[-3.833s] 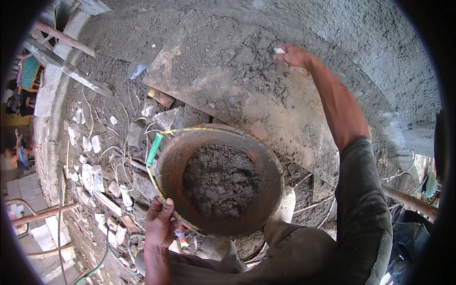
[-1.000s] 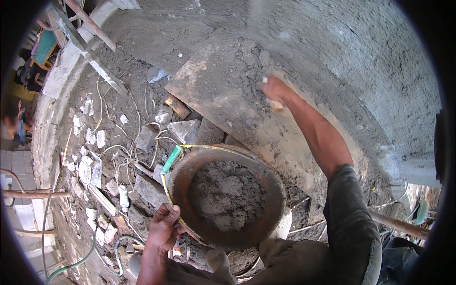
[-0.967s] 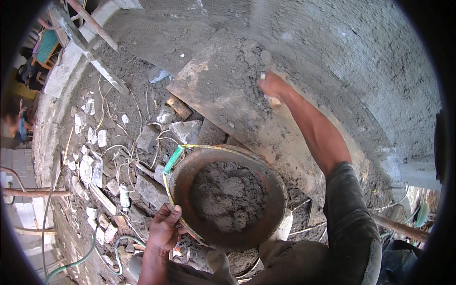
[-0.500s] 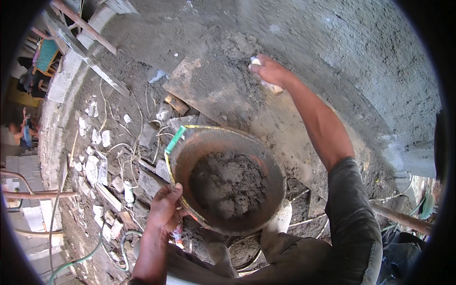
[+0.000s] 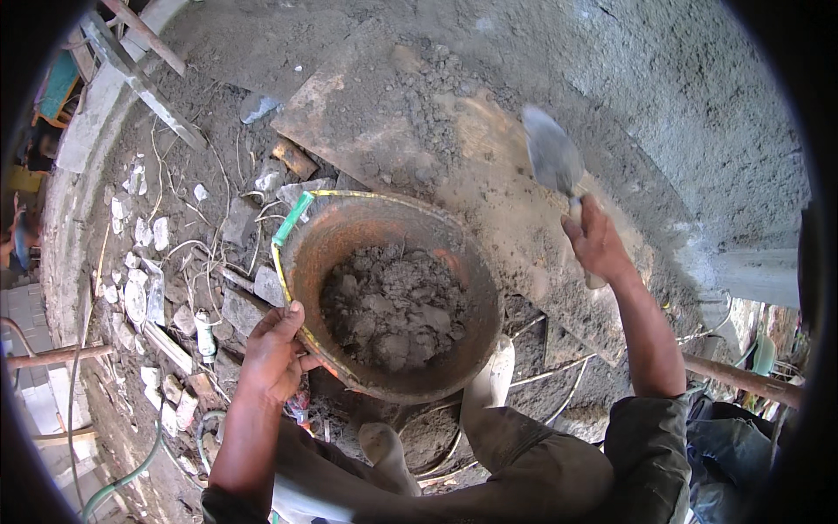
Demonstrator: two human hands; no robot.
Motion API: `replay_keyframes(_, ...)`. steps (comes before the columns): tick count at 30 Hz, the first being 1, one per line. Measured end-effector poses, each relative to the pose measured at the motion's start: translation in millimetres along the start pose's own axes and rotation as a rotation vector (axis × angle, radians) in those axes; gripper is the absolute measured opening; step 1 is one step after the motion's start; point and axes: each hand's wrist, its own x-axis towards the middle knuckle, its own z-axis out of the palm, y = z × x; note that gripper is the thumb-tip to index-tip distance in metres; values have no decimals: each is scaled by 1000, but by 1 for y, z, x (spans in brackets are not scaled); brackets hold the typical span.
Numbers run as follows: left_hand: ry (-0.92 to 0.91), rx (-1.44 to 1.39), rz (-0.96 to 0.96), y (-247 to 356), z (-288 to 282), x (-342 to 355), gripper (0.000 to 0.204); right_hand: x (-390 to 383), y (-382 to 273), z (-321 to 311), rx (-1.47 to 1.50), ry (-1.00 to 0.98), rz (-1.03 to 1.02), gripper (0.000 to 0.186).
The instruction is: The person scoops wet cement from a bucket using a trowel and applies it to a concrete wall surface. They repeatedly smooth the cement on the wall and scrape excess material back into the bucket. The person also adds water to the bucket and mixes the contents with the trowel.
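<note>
My left hand [image 5: 278, 349] grips the near left rim of a round, mortar-crusted bucket [image 5: 476, 279], which has a yellow wire handle and green grip [image 5: 291, 218]. Grey, lumpy mortar [image 5: 393, 319] lies inside it. My right hand [image 5: 595, 240] holds a trowel [image 5: 550, 148] by its pale handle, the slightly blurred blade angled up and left above a dirt-covered board [image 5: 384, 144], right of the bucket. Crumbly mortar is spread on the board along the foot of the rough plastered wall [image 5: 690, 96]. My pale boots show below the bucket.
Broken rubble [image 5: 135, 297], loose wires and offcuts cover the ground at left, with a green hose [image 5: 131, 476] and a leaning plank [image 5: 140, 83]. A pole [image 5: 742, 375] crosses at right. Partly visible people [image 5: 22, 236] are at the far left, below the ledge.
My right hand has pulled back from the board toward me and to the right, the trowel blade now showing. The bucket and my left hand sit higher in the picture, still gripped.
</note>
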Motion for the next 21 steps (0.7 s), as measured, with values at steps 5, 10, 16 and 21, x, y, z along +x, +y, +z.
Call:
replay_keyframes(5,3,24,-4,-5,-11,2,20,28,9,96,395,-41,219,52)
replay_keyframes(10,27,7,-23,-11,-19,5,17,147,-77,128,428,-100,-16,58)
replay_keyframes(16,-8,-24,2,-14,-18,7,17,254,-209,118,765,-111,-49,37)
replay_keyframes(21,12,-18,-10,-10,-10,4,17,317,-242,95,634,-216,-138,39)
